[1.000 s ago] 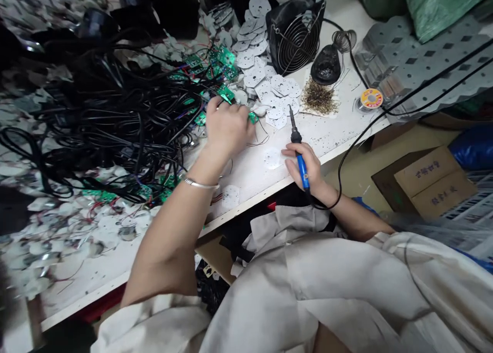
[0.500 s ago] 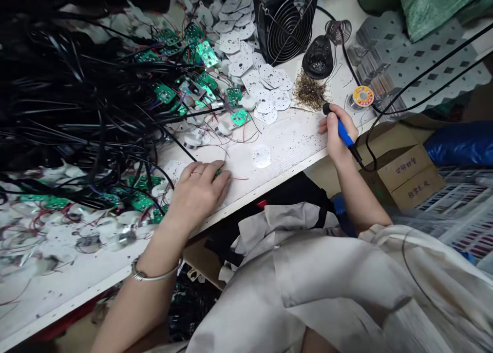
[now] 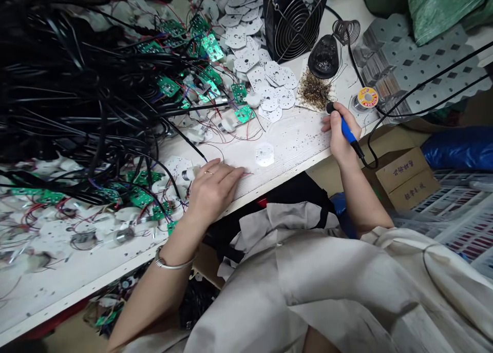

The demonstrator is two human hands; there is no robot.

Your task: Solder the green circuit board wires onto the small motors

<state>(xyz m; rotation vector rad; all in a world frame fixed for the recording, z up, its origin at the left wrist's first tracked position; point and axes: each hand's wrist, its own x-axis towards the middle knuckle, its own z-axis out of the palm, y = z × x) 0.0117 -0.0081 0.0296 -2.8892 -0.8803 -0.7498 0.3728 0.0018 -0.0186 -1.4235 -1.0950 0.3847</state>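
Our left hand [image 3: 211,191] has come nearer the white disc [image 3: 264,154] on the worktop [image 3: 295,150], its grip hidden; our right hand [image 3: 342,145], closed around the soldering iron [image 3: 348,131], has reached the dark crumbs [image 3: 314,90].

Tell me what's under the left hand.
A thin reddish wire sticks out past the fingertips of the left hand, over the white bench. Whatever lies beneath the palm and fingers is covered, so I cannot tell what.
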